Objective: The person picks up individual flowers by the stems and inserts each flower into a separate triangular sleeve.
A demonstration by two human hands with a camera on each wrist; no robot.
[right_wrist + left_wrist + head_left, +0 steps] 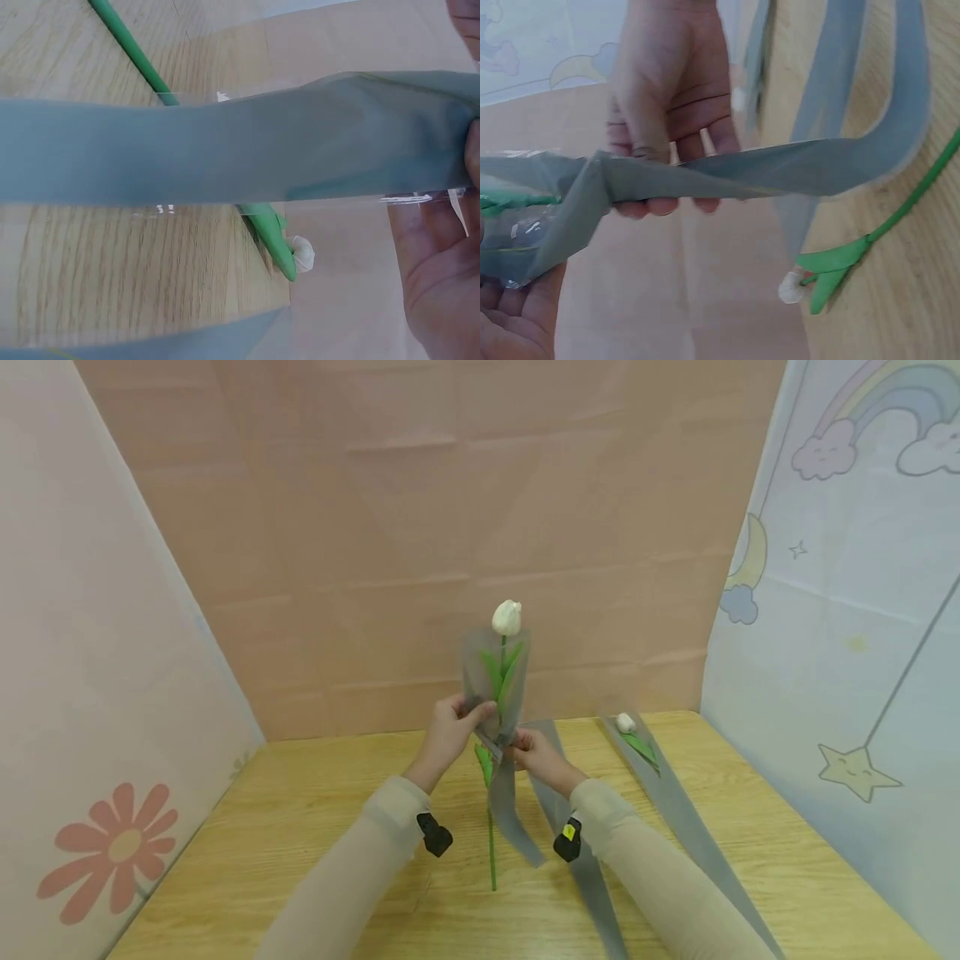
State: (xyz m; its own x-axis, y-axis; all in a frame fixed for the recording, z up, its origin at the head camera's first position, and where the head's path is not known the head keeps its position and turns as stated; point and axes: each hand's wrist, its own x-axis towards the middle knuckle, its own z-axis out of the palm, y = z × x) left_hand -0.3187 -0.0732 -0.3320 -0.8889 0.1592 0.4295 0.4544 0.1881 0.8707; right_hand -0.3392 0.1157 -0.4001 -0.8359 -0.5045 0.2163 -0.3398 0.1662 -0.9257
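A white tulip (507,618) with green leaves stands upright inside a grey see-through flower sleeve (517,693), its bloom above the top edge. My left hand (452,731) grips the sleeve's side, thumb across its front below the leaves. Lower down, my right hand (538,757) pinches the narrowed part; thumb and fingers lie on either side of it in the left wrist view. The sleeve's long tail (187,154) hangs from there and curves toward the table. Behind the tail, another tulip lies on the table, with green stem (492,856) and white bloom (790,287).
On the right of the wooden table (337,843), a grey sleeve (697,827) lies flat with a white tulip (626,724) at its far end. Another grey sleeve (600,893) lies near my right forearm. A pinkish backdrop (360,568) and printed side walls surround the table.
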